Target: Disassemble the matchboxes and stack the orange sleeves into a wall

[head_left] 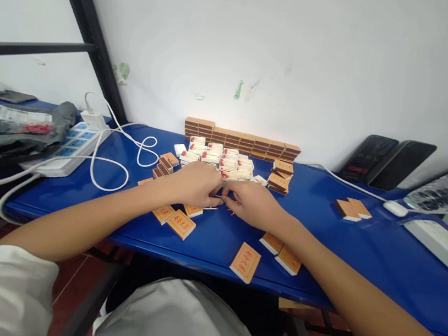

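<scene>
My left hand [203, 183] and my right hand [250, 200] meet over the blue table, fingertips close together. Both are closed in a pinch around matches, mostly hidden by the fingers. Loose matches [210, 208] lie on the tabletop just below the fingertips. Directly behind my hands stand several open matchbox trays [202, 155] filled with red-tipped matches. Orange matchbox sleeves are scattered about: one matchbox [181, 224] lies below my left hand, another matchbox [246, 262] is at the front edge, and a small stack [280, 177] rises behind my right hand.
A long row of stacked matchboxes [242, 141] runs along the wall. To the left are a power strip [74, 150], looping white cables [98, 158] and a grey plastic bag [25, 123]. On the right stand two dark phones [401, 165], beside a white box [442, 244].
</scene>
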### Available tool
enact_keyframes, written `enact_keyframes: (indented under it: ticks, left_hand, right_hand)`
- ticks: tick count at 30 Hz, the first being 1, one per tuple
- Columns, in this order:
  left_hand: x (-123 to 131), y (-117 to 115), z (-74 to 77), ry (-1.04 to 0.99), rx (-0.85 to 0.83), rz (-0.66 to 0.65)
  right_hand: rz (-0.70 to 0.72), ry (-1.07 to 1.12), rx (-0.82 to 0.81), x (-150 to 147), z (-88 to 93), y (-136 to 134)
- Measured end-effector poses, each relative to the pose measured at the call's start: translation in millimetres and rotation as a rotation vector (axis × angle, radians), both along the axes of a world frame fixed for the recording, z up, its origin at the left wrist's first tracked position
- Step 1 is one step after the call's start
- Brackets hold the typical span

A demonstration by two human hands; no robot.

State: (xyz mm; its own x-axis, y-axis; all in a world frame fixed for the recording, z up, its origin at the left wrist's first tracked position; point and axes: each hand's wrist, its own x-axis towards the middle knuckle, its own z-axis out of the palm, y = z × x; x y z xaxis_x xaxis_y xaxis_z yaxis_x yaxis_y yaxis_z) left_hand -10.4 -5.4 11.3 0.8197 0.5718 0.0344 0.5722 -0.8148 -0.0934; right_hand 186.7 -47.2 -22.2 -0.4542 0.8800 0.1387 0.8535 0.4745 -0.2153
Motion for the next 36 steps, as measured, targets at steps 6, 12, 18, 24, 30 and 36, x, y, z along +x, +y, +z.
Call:
enact_keyframes:
  ticks: [6, 12, 18, 24, 30, 36]
  left_hand:
    - [-4, 1, 0.5, -0.055, -0.123, -0.026]
    - [-7, 3, 1.2, -0.021, -0.167, -0.083]
    - [-6, 6, 1.0, -0.043, -0.21, -0.125]
    - [-2, 4, 3.0, -0.086, -0.177, -0.109]
    - [-3, 7, -1.5, -0.097, -0.134, -0.118]
    - [-5, 3, 1.8, -0.122, -0.081, -0.129]
  right_hand:
    - [-0.013, -0.043, -0.076, 0, 4.6, 0]
    - [-0.027, -0.11, -0.072, 2, 9.6, -2]
    - [-0.064, -0.085, -0.041, 9, 16.2, -3]
    - [0.0, -0.082, -0.055, 5, 9.5, -2]
    - [0.029, -0.004, -0.065, 5, 7.9, -2]
    - [0.042, 0.18, 0.008, 13, 13.1, -1]
